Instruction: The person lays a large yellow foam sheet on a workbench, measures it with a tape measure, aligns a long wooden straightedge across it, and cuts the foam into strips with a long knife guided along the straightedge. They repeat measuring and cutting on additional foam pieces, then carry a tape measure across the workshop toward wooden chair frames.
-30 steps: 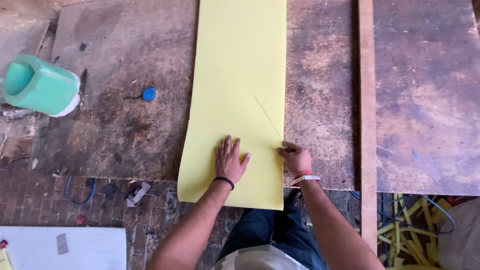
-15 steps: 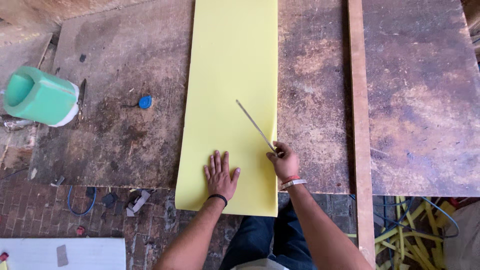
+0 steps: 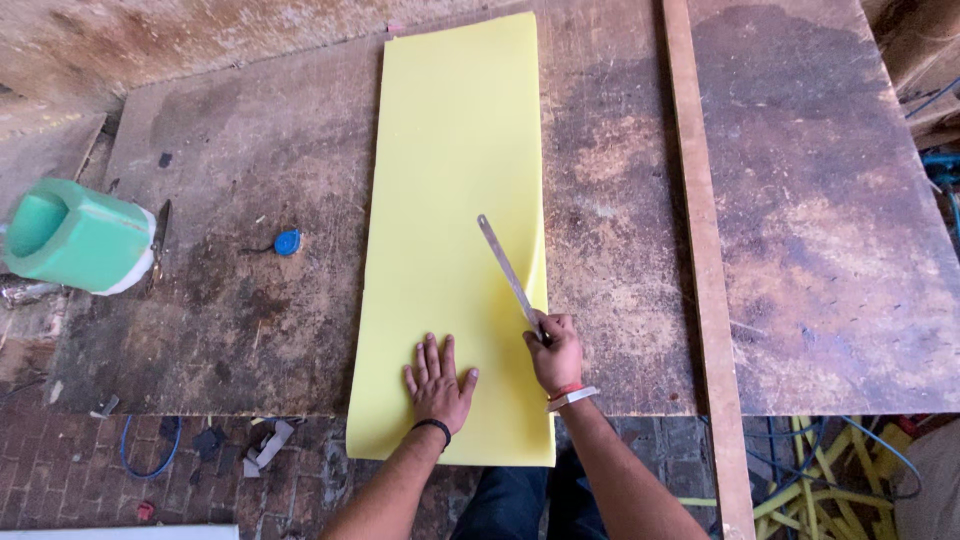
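Left hand [image 3: 438, 378] still spread flat on yellow sheet [image 3: 455, 200], right hand [image 3: 553, 350] clenched on thin blade [image 3: 508, 272], now tilted further left along the sheet's right edge.

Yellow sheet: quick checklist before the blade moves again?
1. Yellow foam sheet flat on the workbench: ok.
2. Left hand pressing the sheet down, palm flat: ok.
3. Right hand gripping the long metal blade: ok.
4. Left hand out of the blade's line: ok, it sits to the side.
5. Near end of sheet supported: not ok, it overhangs the bench edge.
6. Cut line marked: cannot tell.
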